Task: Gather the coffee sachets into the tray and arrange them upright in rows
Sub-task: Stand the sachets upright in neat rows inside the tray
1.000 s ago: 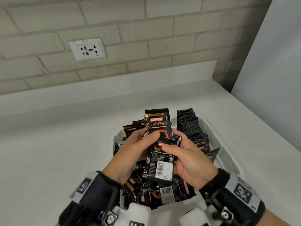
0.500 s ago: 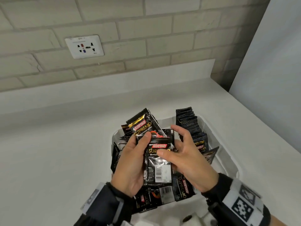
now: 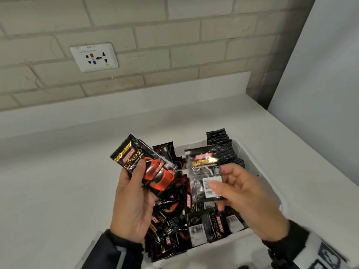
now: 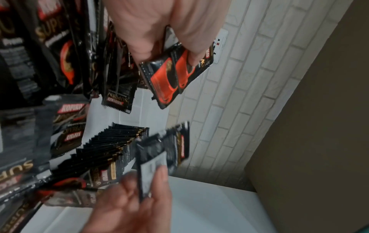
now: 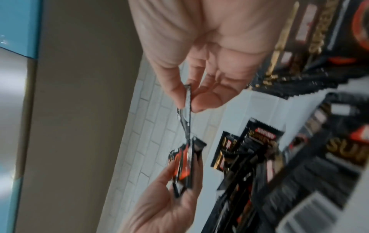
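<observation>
You're pinching one sachet point(image 3: 206, 177) in your right hand point(image 3: 246, 199), another sachet point(image 3: 147, 167) in your left hand point(image 3: 132, 202) (light, slick foil; grip mid-body).

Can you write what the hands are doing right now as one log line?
left hand: holds sachets face-up | right hand: pinches barcode-side sachet | tray: one upright row, loose pile
</observation>
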Tool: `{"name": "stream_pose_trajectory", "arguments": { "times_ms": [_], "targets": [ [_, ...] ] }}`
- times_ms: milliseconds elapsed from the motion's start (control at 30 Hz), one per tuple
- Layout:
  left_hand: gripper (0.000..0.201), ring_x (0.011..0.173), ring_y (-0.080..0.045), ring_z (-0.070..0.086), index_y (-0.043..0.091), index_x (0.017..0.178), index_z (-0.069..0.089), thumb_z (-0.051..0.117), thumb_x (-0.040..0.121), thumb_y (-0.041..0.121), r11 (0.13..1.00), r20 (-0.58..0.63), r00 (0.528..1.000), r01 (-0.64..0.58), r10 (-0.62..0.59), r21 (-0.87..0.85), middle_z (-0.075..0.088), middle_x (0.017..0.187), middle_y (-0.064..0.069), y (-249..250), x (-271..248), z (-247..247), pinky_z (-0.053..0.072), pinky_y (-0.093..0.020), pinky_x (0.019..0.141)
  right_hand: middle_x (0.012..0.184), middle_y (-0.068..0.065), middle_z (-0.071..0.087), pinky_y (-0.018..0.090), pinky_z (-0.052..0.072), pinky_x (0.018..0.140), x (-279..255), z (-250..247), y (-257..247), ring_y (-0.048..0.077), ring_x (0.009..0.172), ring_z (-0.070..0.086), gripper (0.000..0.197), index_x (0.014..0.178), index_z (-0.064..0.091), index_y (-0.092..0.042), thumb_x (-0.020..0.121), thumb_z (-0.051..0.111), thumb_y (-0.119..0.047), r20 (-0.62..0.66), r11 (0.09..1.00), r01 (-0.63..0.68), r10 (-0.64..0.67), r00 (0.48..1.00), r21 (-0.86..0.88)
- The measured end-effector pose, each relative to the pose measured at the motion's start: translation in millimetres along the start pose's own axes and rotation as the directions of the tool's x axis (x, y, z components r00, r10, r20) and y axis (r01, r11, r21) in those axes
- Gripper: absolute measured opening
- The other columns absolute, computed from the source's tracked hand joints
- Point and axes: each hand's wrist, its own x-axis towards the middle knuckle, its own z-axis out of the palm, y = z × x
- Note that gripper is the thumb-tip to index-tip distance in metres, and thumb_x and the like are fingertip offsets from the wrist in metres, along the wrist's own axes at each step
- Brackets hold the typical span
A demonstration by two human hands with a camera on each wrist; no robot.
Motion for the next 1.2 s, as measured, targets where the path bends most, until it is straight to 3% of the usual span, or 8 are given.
{"name": "stream_pose_trajectory", "arguments": {
  "times_ms": [100,200,333,433,633,833,1067,1200],
  "targets": [
    [0.016,0.079,-0.014,0.069,0.018,0.102,0.06,0.051,0.089,0.014,0.999,0.021,1.0,-0.007,0.006,0.043,0.068,0.096,-0.005,-1,-3,-3,0.058,-0.029,0.057,0.073,0.017,0.064,0.021,0.048,0.047,-7,-6,-11,0.015,0.051,0.057,0.007,0.084,0.061,-0.004,0.078,0.064,-0.007,-0.035,0.994,0.095,-0.097,0.995,-0.063],
    [0.026,0.076,-0.014,0.07,0.015,0.108,0.059,0.054,0.082,0.014,0.998,0.066,0.998,0.003,-0.006,0.057,0.067,0.098,-0.007,-5,-8,2,0.056,-0.028,0.054,0.08,0.009,0.067,0.023,0.051,0.057,-9,-7,-19,0.017,0.059,0.061,0.022,0.064,0.054,-0.012,0.076,0.066,0.002,-0.056,0.966,0.211,-0.222,0.973,-0.15],
    [0.025,0.072,-0.015,0.07,0.015,0.109,0.058,0.052,0.085,0.01,0.997,0.09,0.996,0.016,-0.022,0.071,0.067,0.099,-0.009,-12,-15,6,0.055,-0.026,0.051,0.098,-0.016,0.066,0.003,0.043,0.068,-6,-7,-23,-0.01,0.085,0.061,0.041,0.054,0.039,-0.019,0.073,0.06,0.011,-0.107,0.912,0.314,-0.351,0.93,-0.262],
    [0.02,0.075,-0.015,0.069,0.023,0.098,0.061,0.052,0.087,0.01,0.992,0.119,0.993,-0.017,0.002,0.128,0.07,0.092,-0.004,-19,-20,12,0.055,-0.026,0.054,0.095,-0.014,0.065,-0.001,0.037,0.076,-3,1,-22,-0.02,0.104,0.049,0.036,0.056,0.035,-0.021,0.07,0.057,0.004,-0.055,0.834,0.372,-0.429,0.902,-0.408],
    [0.02,0.078,-0.014,0.066,0.022,0.103,0.061,0.055,0.084,0.016,0.97,0.208,0.978,-0.069,0.02,0.234,0.069,0.088,-0.003,-28,-32,27,0.052,-0.026,0.065,0.106,-0.016,0.043,0.008,0.04,0.079,4,36,-16,0.001,0.106,0.046,0.017,0.064,0.037,-0.028,0.072,0.052,-0.024,0.184,0.508,0.44,-0.476,0.86,-0.741],
    [0.04,0.096,-0.019,0.068,0.02,0.108,0.066,0.045,0.08,0.041,0.993,0.266,0.957,0.112,-0.115,0.027,0.07,0.107,-0.007,-12,-32,23,0.058,-0.028,0.07,0.119,-0.024,0.024,0.004,0.034,0.076,4,31,-15,-0.015,0.089,0.037,0.02,0.107,0.058,-0.027,0.089,0.053,-0.022,0.272,0.704,0.359,-0.238,0.932,-0.613],
    [0.038,0.081,-0.025,0.069,0.016,0.113,0.06,0.048,0.079,0.027,0.967,0.344,0.91,0.254,-0.233,-0.015,0.069,0.105,-0.014,-7,-26,15,0.057,-0.042,0.069,0.114,-0.032,0.015,0.004,0.021,0.089,11,24,-5,-0.014,0.115,0.013,0.029,0.109,0.044,-0.052,0.082,0.043,-0.041,0.287,0.556,0.422,-0.317,0.904,-0.716],
    [0.034,0.076,-0.019,0.069,0.019,0.111,0.059,0.052,0.078,0.022,0.982,0.333,0.925,0.166,-0.185,0.086,0.071,0.096,-0.009,-8,-23,13,0.058,-0.031,0.058,0.13,-0.038,0.008,0.03,0.038,0.104,14,22,-10,0.0,0.127,0.022,0.029,0.095,0.053,-0.059,0.08,0.063,-0.036,0.288,0.709,0.362,-0.229,0.93,-0.605]
  ]
}}
